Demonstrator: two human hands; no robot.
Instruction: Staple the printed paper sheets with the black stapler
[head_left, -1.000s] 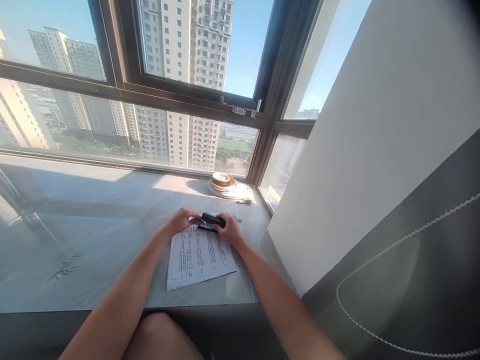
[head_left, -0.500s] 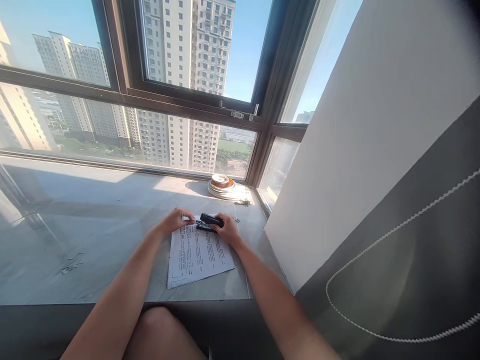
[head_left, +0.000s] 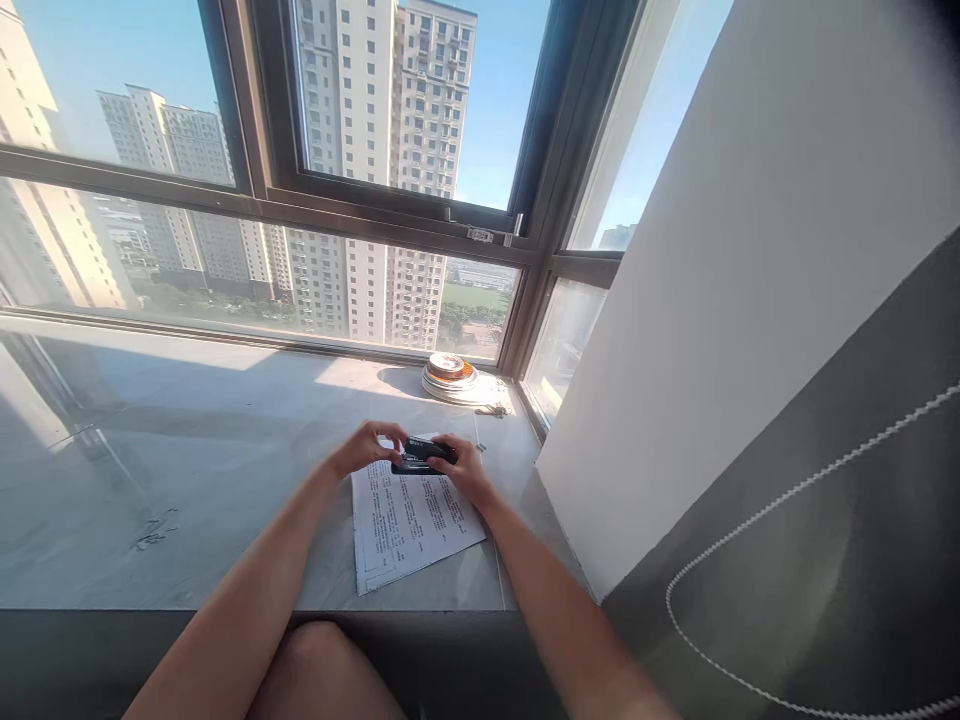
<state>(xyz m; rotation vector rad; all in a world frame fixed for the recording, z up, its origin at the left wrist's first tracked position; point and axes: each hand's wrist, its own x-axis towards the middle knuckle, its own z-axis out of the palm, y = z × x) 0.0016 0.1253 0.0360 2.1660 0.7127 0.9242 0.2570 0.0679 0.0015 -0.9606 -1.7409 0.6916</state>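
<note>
A black stapler (head_left: 426, 449) lies over the top part of a printed sheet of paper (head_left: 412, 530). My right hand (head_left: 463, 466) grips the stapler's right end, thumb in front and fingers behind. At its left end, the thumb and forefinger of my left hand (head_left: 369, 447) close on the stapler's nose. The top arm stands slightly apart from the base, and a metal part shows between them. Whether a small piece is between my left fingertips cannot be made out.
Round stacked rolls or discs (head_left: 450, 380) sit by the window corner, with a small dark cluster (head_left: 493, 410) beside them. A small grey strip (head_left: 481, 447) lies right of my right hand. Thin scattered bits (head_left: 156, 530) lie on the sill (head_left: 225, 480) at left. A bead chain (head_left: 750, 510) hangs right.
My left fingers have moved from the stapler's gap onto its left end. The top arm sits lower over the base. The whole view has shifted slightly.
</note>
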